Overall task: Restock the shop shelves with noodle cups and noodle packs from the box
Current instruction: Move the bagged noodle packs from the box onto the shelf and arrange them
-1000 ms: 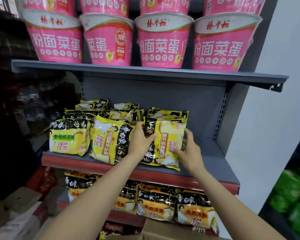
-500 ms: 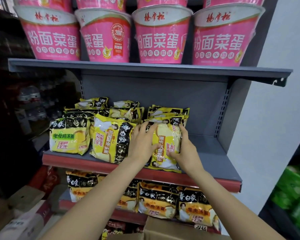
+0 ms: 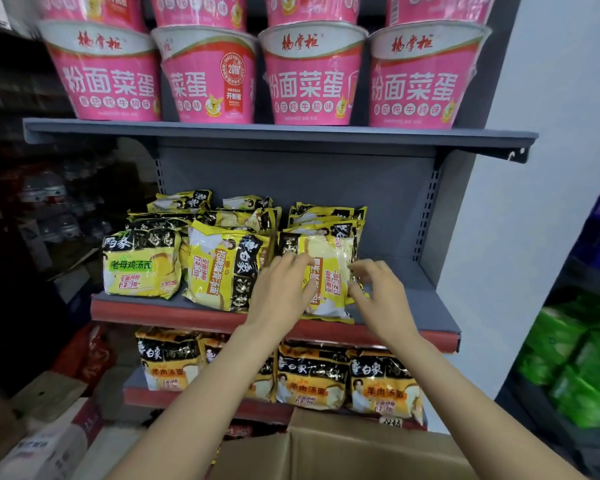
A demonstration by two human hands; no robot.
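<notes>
On the far left, dim stock sits in shadow, too dark to tell apart, and a flattened piece of cardboard [image 3: 45,393] lies low by the floor. Along the top shelf [image 3: 278,133] stand four pink noodle cups [image 3: 312,74] in a row, with more stacked above them. On the middle shelf [image 3: 423,299], starting at its left end, a yellow noodle pack with green lettering [image 3: 141,265] stands facing out, and just beside it a second yellow pack [image 3: 222,268] leans with its print turned sideways; more packs are piled flat behind both. Next comes the left hand [image 3: 281,289], fingers fairly straight and spread, its fingertips pressing on the front of the rightmost noodle pack [image 3: 329,271], which stands at the front of the shelf on its lower edge and leans back against the stack behind it. The right hand [image 3: 378,292] is at that pack's right edge with its fingers curled, the tips touching or pinching the wrapper's side; I cannot tell whether it truly grips. To the right of this pack the shelf surface is bare grey metal. On the lower shelf [image 3: 187,398] a row of orange-labelled packs [image 3: 312,379] faces forward. At the bottom centre is the open cardboard box [image 3: 343,452], and at far right green packages [image 3: 575,368] are blurred
</notes>
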